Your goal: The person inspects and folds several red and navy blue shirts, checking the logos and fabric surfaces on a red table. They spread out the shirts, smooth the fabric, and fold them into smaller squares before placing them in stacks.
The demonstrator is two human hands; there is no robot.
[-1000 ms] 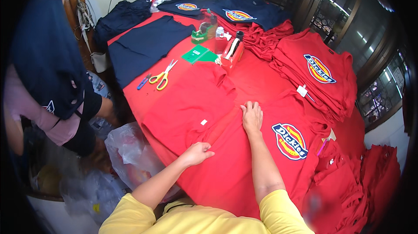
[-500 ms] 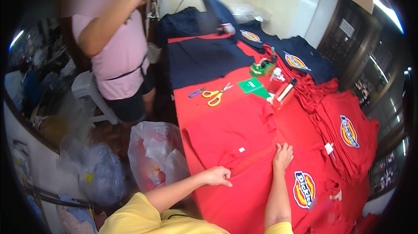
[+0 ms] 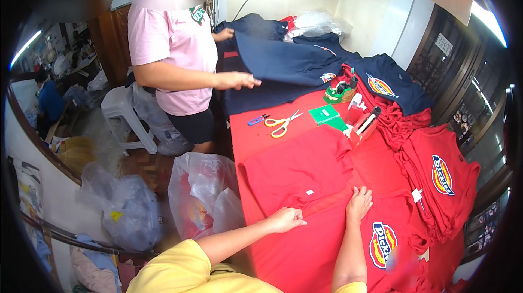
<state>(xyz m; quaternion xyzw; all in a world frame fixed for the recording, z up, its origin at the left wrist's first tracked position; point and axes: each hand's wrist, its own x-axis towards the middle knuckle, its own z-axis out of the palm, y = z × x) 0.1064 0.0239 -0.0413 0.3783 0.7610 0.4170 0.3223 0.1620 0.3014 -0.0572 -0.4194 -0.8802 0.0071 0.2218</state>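
Observation:
Under my hands a red shirt (image 3: 313, 249) lies spread on the near part of the table. My left hand (image 3: 287, 220) is closed, pinching the shirt's cloth along its far edge. My right hand (image 3: 359, 203) is further right on the same edge, its fingers curled down and closed on the cloth. Just beyond my hands lies another red garment (image 3: 297, 162) with a small white label. To the right of my right forearm is red cloth with a colourful printed logo (image 3: 383, 244).
Across the table a person in pink (image 3: 174, 53) handles a navy shirt (image 3: 283, 59). Yellow-handled scissors (image 3: 280, 125), small blue snips (image 3: 258, 120), a green notebook (image 3: 327, 114) and a tape dispenser (image 3: 340, 92) lie mid-table. Stacked red shirts (image 3: 438, 178) sit right; a plastic bag (image 3: 204, 192) stands left.
The other person's raised arms have come down, and the navy shirt they swung up now spreads low over the table. My hands keep their hold, almost unmoved; the view has shifted slightly.

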